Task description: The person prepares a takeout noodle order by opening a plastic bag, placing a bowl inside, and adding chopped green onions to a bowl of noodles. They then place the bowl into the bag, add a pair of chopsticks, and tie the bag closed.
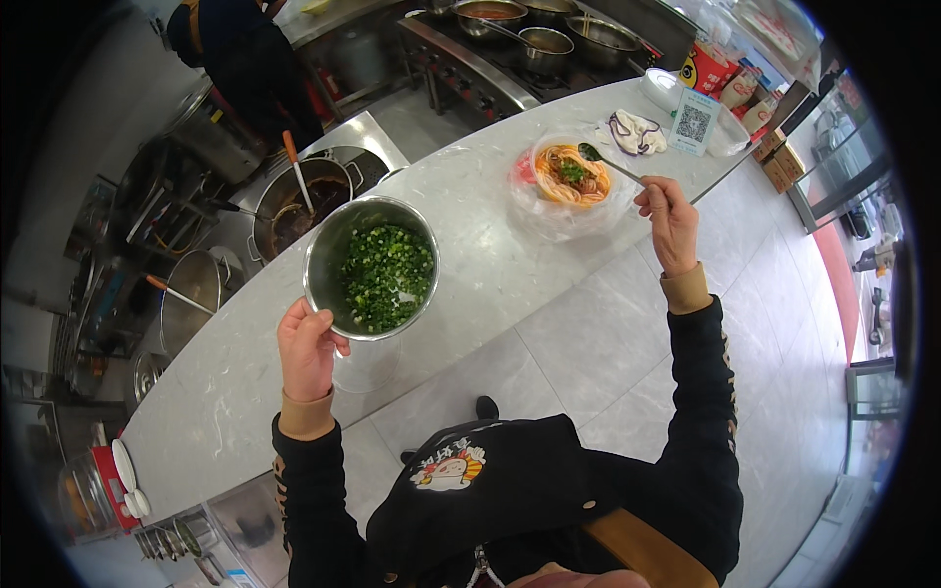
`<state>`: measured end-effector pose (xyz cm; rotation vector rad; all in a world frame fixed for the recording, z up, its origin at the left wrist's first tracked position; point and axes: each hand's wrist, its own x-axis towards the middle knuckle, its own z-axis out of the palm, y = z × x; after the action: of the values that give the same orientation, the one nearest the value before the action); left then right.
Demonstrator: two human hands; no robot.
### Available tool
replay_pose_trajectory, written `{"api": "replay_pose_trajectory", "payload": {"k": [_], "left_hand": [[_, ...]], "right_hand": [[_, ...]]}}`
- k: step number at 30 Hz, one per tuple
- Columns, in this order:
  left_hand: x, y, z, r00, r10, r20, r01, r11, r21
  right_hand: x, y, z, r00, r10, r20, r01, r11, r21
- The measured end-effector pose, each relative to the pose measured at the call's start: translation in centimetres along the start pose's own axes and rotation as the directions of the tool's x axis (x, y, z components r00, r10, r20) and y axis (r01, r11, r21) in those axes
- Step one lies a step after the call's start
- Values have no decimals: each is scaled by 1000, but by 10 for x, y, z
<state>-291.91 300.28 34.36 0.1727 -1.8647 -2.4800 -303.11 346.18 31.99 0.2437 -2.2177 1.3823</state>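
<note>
My left hand [312,345] grips the rim of a stainless steel bowl [317,257], tilted toward me above the counter. Chopped green onions [386,275] lie inside it. In my right hand [670,217] is the handle of a spoon [590,153], its dark bowl over the edge of a round plastic takeaway container [540,187]. Noodles [584,191] in reddish broth fill that container, topped with brown sauce or meat and a small heap of green onions [572,172]. A clear plastic bag [548,220] lies crumpled around the container.
A pale stone-patterned counter [470,272] runs before me. Behind it stand a pot of dark liquid [298,213] with a ladle and a stove [470,62] with several pans. A cloth [636,134] and a printed-code stand [693,121] sit right. Another person [250,66] stands far left.
</note>
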Motion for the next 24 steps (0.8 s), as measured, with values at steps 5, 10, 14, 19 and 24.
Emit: {"api": "replay_pose_trajectory", "payload": {"k": [5,10,14,19,24], "left_hand": [[-2,-1,2,1000,-5,-23,5,1000,-31],[-5,-1,5,1000,-24,6,24,998,-50],[-10,0,6,1000,-28,-3,28,996,-85],[-10,-1,5,1000,-26,10,27,994,-110],[-17,-1,10,999,-27,-32,25,998,-52]], "right_hand": [[0,2,-9,989,73,-125,-44,973,227],[-3,0,-14,980,126,-157,-75,952,297],[-4,2,-18,973,144,-179,-88,954,287],[-4,-3,-18,970,145,-195,-90,960,266],[-8,-47,-11,966,167,-195,-65,894,443]]}}
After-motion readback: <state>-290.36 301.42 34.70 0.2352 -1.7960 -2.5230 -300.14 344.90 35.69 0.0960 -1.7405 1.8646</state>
